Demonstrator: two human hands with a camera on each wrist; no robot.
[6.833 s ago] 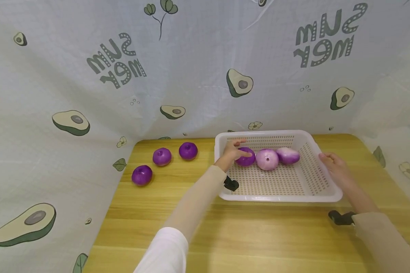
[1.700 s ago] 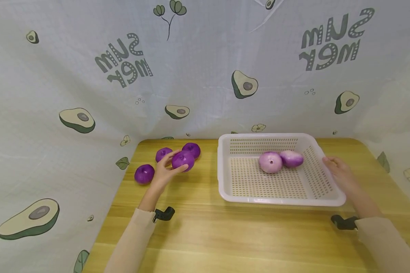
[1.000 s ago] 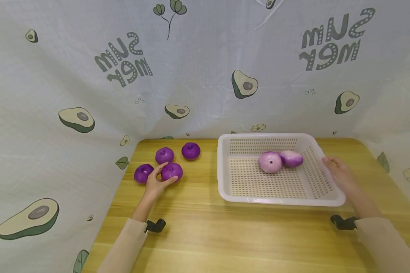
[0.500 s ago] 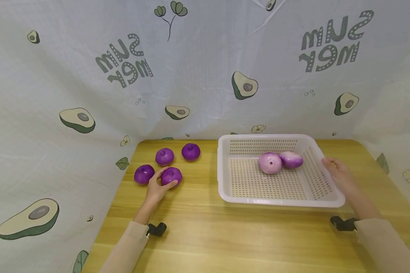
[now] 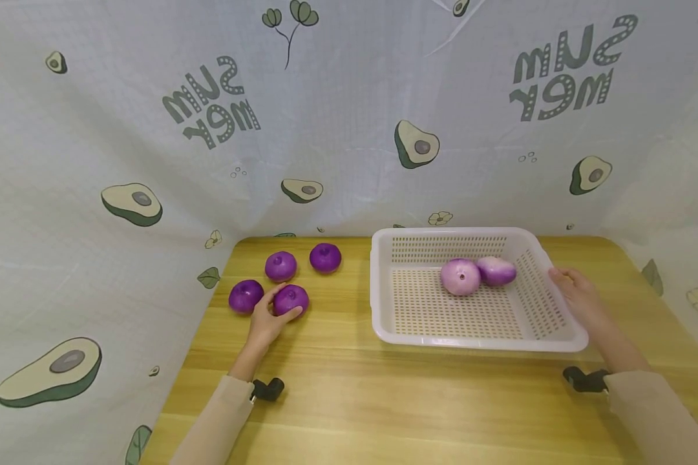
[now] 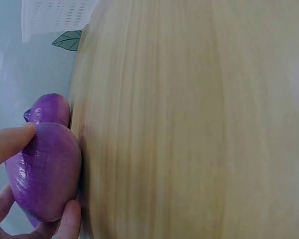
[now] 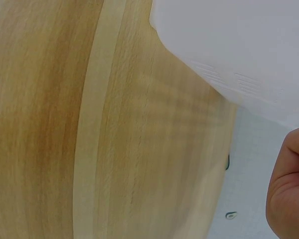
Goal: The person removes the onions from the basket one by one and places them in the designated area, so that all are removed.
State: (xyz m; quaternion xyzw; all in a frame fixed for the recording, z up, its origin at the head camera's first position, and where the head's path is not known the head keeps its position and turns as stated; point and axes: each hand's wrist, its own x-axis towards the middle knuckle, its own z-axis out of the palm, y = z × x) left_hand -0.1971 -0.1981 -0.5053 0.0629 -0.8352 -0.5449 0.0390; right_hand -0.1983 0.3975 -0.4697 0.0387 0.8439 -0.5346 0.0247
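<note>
My left hand has its thumb and fingers around a purple onion that rests on the wooden table. The left wrist view shows the same onion between thumb and fingertips. Three more purple onions lie close by: one onion left of the hand, a second onion behind, and a third onion behind to the right. With curled fingers, my right hand grips the right rim of a white plastic basket. Inside sit two paler onions, a round one and one on its side.
The wooden table stretches in front of the basket and the onions. A white curtain printed with avocados hangs along the table's back and sides. Black camera mounts are on both wrists.
Since the oldest frame, my left hand has carried one purple onion out of the basket leftward and lowered it to the table. My right hand stays at the rim; the last half second shows almost no motion.
</note>
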